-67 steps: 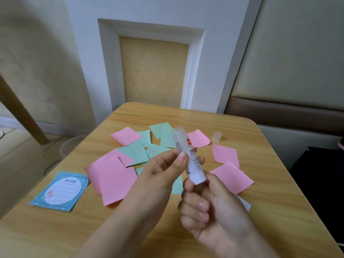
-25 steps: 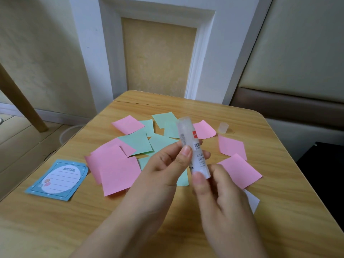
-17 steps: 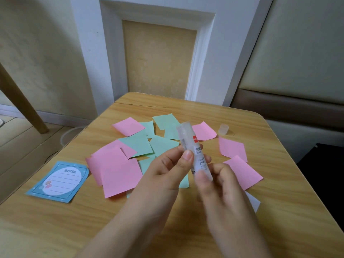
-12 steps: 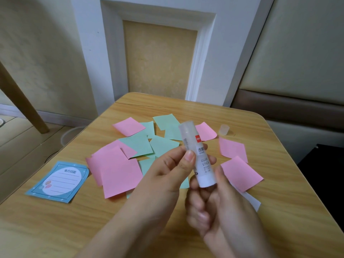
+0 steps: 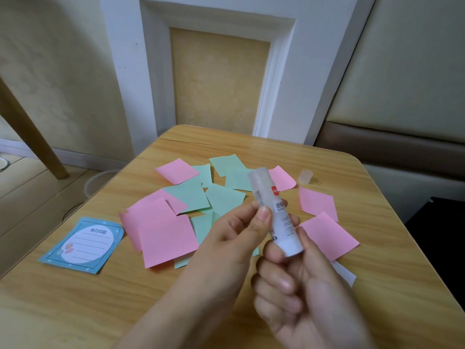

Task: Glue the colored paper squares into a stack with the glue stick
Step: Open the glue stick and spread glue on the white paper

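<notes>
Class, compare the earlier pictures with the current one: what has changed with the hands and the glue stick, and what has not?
The right hand regripped the bottom end of the glue stick several times, apparently twisting it. The left hand kept pinching the tube. The cap and the paper squares stayed put.

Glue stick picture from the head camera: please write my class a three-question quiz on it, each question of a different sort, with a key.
1. True or false: the small translucent plastic cap is fitted on the white translucent glue stick.
2. Multiple choice: which part of the glue stick does the right hand grip?
A. its upper tip
B. its lower end
C. nothing; it rests flat on the wooden table
3. Fill in: the blue-bordered lined note card lies to the ______ of the pink and green paper squares.

Key
1. False: the cap stands on the table, apart from the glue stick.
2. B; the left hand pinches the middle.
3. left
</notes>
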Action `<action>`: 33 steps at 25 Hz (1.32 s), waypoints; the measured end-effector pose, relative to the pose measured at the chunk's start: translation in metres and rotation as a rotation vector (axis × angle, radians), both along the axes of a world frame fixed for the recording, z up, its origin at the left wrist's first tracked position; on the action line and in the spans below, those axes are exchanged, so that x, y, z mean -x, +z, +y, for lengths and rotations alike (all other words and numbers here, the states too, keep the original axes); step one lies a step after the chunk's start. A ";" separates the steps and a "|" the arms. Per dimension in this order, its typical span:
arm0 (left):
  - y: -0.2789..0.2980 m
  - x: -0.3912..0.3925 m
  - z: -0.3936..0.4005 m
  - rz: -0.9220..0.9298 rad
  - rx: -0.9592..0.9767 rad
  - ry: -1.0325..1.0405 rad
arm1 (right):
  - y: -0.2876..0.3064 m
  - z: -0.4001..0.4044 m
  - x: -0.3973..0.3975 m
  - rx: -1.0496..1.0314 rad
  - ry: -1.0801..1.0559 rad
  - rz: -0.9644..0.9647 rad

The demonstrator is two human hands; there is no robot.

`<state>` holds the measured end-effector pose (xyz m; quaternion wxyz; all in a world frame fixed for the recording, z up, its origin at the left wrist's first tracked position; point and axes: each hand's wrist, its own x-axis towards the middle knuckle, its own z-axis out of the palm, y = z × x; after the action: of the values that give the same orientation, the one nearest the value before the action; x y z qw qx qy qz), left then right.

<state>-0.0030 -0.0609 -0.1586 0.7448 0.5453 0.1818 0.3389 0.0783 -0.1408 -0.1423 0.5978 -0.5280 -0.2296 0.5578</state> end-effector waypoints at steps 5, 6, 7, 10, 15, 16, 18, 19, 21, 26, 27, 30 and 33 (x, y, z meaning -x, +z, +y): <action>0.000 -0.001 0.001 -0.021 -0.003 0.052 | -0.018 0.004 -0.002 0.041 0.001 -0.271; 0.000 -0.001 0.002 -0.027 0.003 0.052 | -0.016 0.002 0.003 0.011 0.022 -0.304; -0.001 -0.001 0.002 -0.027 0.011 0.046 | -0.018 0.000 0.001 -0.016 0.012 -0.266; -0.002 0.000 0.002 -0.037 0.040 0.015 | -0.003 0.002 -0.005 -0.079 0.014 -0.010; 0.001 0.001 0.000 -0.053 0.039 -0.009 | -0.031 0.003 -0.001 -0.089 0.057 -0.277; 0.001 0.000 0.000 -0.064 0.034 -0.014 | -0.022 0.002 0.004 -0.045 0.013 -0.448; 0.002 0.000 0.000 -0.060 0.029 -0.021 | -0.027 -0.002 -0.001 -0.109 -0.038 -0.324; 0.001 0.000 0.001 -0.052 0.034 -0.019 | -0.026 0.002 0.000 -0.154 0.056 -0.016; -0.002 0.000 0.003 -0.039 0.028 0.003 | -0.011 0.007 -0.002 -0.165 0.138 0.295; 0.001 0.000 0.001 -0.048 0.002 -0.004 | -0.027 0.003 -0.005 -0.078 -0.023 -0.594; 0.001 0.000 0.001 -0.050 -0.004 -0.006 | -0.028 0.003 -0.004 -0.076 -0.056 -0.679; 0.001 0.002 0.002 -0.041 -0.019 -0.035 | -0.024 0.004 -0.003 -0.124 0.015 -0.013; -0.001 0.004 0.003 -0.056 -0.044 -0.031 | -0.010 0.007 -0.001 -0.084 0.128 0.356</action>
<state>-0.0068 -0.0575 -0.1600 0.7426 0.5544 0.1451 0.3466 0.0793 -0.1339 -0.1526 0.6139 -0.3797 -0.1763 0.6692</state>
